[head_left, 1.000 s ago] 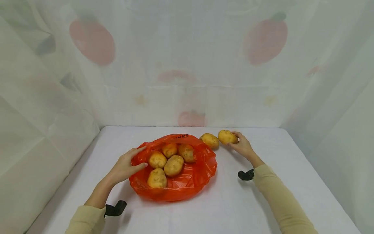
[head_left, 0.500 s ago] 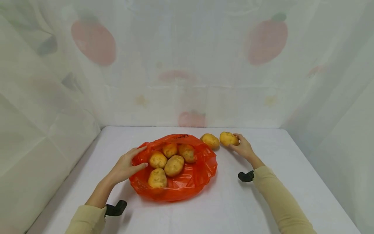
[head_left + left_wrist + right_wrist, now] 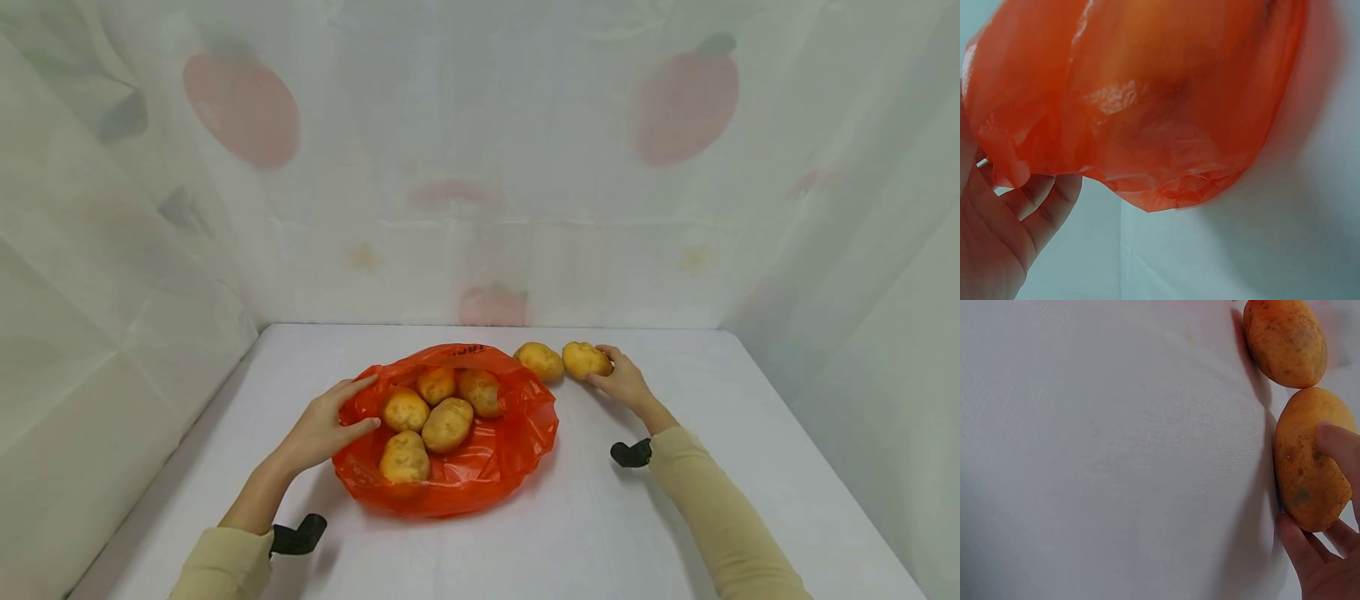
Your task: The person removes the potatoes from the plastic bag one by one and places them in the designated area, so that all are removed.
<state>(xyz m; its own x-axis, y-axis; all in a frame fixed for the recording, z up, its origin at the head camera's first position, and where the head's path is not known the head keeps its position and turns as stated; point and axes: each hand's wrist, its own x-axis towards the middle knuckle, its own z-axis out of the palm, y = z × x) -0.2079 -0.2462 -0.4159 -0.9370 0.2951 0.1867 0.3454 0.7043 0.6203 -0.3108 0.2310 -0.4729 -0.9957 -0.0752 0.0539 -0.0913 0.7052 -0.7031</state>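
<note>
Potato point(image 3: 582, 361), long axis roughly sideways, lies left of the right hand point(image 3: 626, 385), fingers pinching it; left hand point(image 3: 324, 425) spread at bag point(image 3: 450, 502).

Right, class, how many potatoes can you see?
7: five potatoes inside the red bag, one potato beside its far right edge, one potato held in the right hand. Folds may hide others.

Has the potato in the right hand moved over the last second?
Yes, slightly: in the head view, the potato in the right hand now sits a little lower, farther from the back edge of the white table.
</note>
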